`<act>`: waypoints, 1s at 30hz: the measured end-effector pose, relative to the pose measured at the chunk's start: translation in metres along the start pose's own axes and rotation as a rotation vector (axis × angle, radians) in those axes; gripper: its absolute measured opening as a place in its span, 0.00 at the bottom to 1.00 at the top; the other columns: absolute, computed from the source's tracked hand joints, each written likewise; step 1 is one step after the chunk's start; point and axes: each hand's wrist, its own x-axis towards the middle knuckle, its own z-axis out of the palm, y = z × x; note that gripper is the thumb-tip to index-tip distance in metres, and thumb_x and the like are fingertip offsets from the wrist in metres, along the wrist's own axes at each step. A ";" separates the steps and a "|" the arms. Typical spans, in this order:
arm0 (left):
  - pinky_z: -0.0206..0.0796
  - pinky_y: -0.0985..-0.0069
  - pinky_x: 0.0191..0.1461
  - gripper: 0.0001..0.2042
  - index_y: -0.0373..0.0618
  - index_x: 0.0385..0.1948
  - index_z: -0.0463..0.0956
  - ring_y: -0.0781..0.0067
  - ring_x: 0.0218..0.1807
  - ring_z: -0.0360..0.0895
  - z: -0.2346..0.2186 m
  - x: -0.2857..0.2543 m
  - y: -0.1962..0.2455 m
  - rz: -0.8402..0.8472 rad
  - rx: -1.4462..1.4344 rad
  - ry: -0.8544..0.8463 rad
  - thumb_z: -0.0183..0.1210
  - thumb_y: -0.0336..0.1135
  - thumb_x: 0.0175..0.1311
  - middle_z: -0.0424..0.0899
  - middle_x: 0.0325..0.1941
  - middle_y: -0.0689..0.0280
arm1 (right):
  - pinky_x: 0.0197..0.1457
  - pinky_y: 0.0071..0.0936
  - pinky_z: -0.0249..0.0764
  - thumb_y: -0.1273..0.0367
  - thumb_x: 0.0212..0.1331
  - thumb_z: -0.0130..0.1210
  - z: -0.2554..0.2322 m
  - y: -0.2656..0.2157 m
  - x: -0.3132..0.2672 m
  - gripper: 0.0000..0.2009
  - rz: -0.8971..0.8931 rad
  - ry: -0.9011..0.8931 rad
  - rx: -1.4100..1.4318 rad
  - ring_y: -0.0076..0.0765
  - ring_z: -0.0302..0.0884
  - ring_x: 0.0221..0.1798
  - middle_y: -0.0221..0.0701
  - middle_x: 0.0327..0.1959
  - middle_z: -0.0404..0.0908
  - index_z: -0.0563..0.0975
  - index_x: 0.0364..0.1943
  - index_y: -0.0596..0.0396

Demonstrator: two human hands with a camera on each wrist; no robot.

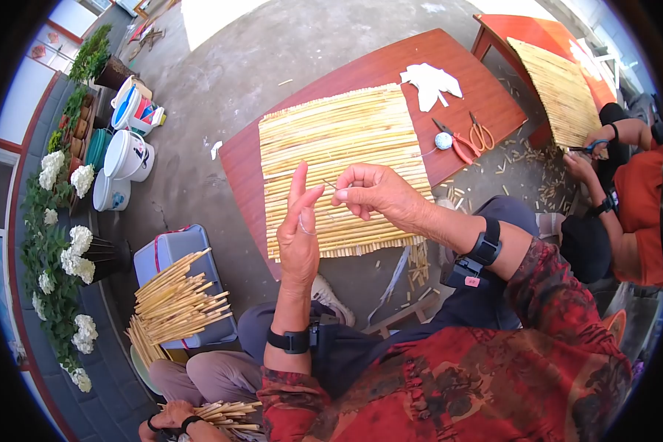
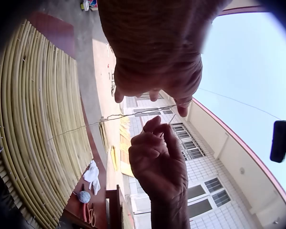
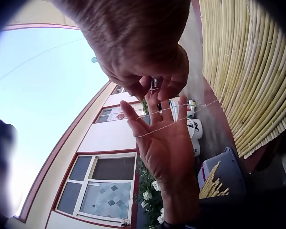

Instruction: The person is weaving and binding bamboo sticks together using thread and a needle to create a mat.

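My right hand (image 1: 379, 193) pinches a thin needle (image 1: 329, 183) between thumb and forefinger, its tip toward the left. Facing it is my left hand (image 1: 300, 239), upright with fingers extended, nearly straight and spread in the right wrist view. A pale thread (image 3: 158, 128) loops across the left fingers, and in the left wrist view its strands (image 2: 93, 124) run back to the reed mat. Both hands are raised over that mat (image 1: 339, 140), a panel of yellow stalks side by side. A metal band (image 3: 156, 82) shows on a right finger.
The mat lies on a red-brown table (image 1: 309, 92) with a thread ball (image 1: 443, 141), pliers (image 1: 464, 149), scissors (image 1: 482, 136) and white cloth (image 1: 431, 85). Cut stalks (image 1: 177, 302) lie over a grey bin (image 1: 173, 247). A person at right works with blue-handled scissors (image 1: 591, 147); another's hands (image 1: 177, 414) are lower left.
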 end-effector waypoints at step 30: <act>0.57 0.63 0.58 0.17 0.44 0.49 0.68 0.54 0.60 0.59 -0.034 -0.009 0.014 -0.231 -0.130 -0.057 0.49 0.39 0.61 0.61 0.60 0.53 | 0.18 0.11 0.60 0.68 0.53 0.54 -0.033 -0.024 0.003 0.06 -0.096 0.067 -0.067 0.13 0.63 0.17 0.25 0.20 0.74 0.72 0.30 0.55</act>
